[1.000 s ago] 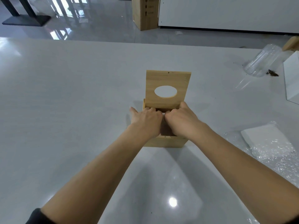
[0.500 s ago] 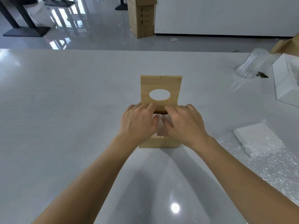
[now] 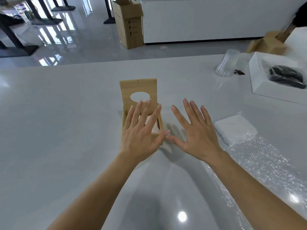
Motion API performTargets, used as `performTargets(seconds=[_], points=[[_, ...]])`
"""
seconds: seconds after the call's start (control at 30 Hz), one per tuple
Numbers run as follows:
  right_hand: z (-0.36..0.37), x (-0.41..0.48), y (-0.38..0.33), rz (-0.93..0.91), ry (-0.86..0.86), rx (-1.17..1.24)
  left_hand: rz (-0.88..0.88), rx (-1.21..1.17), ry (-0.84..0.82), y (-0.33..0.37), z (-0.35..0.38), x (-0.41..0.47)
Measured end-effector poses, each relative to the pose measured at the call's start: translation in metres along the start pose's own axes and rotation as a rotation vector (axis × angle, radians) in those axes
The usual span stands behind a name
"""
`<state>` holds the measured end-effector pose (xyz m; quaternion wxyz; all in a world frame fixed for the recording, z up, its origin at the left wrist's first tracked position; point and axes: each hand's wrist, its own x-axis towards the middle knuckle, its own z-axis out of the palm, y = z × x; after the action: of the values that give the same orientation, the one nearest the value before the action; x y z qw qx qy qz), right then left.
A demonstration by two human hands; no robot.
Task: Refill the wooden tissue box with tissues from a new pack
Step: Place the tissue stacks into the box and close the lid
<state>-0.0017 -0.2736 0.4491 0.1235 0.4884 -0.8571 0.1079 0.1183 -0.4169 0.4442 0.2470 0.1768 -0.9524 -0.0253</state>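
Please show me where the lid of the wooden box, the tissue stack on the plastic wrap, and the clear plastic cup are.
wooden box lid point(image 3: 138, 86): head view, upper wood above the oval hole.
tissue stack point(image 3: 235, 128): head view, top face of the white stack.
clear plastic cup point(image 3: 226, 63): head view, middle of its side wall.

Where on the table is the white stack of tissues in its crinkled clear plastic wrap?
In the head view, the white stack of tissues lies on the white table, right of the open right hand and the wooden tissue box.
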Motion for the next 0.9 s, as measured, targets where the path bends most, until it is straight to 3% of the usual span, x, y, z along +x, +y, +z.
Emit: performTargets(seconds=[0.5,0.9], points=[[-0.040,-0.124,0.135,0.340,-0.007,-0.090,0.242,-0.099,-0.213,0.165,0.051,0.008],[-0.041,-0.190,0.202,0.455,0.014,-0.103,0.331,-0.196,-0.387,0.267,0.079,-0.029]])
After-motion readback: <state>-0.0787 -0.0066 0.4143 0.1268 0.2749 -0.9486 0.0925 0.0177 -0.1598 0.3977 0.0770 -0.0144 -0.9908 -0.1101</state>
